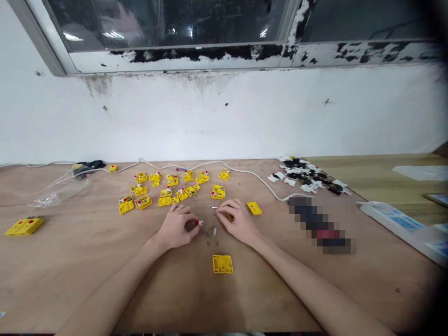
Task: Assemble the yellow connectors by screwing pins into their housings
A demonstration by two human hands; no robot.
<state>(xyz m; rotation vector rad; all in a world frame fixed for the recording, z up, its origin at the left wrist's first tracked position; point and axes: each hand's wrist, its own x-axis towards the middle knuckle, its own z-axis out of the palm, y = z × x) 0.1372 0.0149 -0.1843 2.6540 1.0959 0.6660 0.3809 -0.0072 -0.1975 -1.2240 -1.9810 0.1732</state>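
My left hand (pixel 180 226) pinches a small red and white part (pixel 200 223) between thumb and forefinger. To its right, my right hand (pixel 238 220) has thumb and fingertips together at a thin metal piece (pixel 214 207); how firmly it is held is too small to tell. Small metal parts (pixel 210 230) and a white piece (pixel 214 231) lie on the wood between the hands. Nearer to me rests an open yellow housing (pixel 222 264), its inside facing up. A yellow cover (pixel 254 208) lies just beyond my right hand, and another yellow piece shows partly beneath that hand.
Several yellow housings with parts (pixel 188 175) are spread behind my hands. Yellow blocks (pixel 24 226) and a clear bag (pixel 52 198) sit at left. A white cable (pixel 252 173) crosses the back. Black and white pieces (pixel 308 175), a pixelated patch and a power strip (pixel 395 221) are at right.
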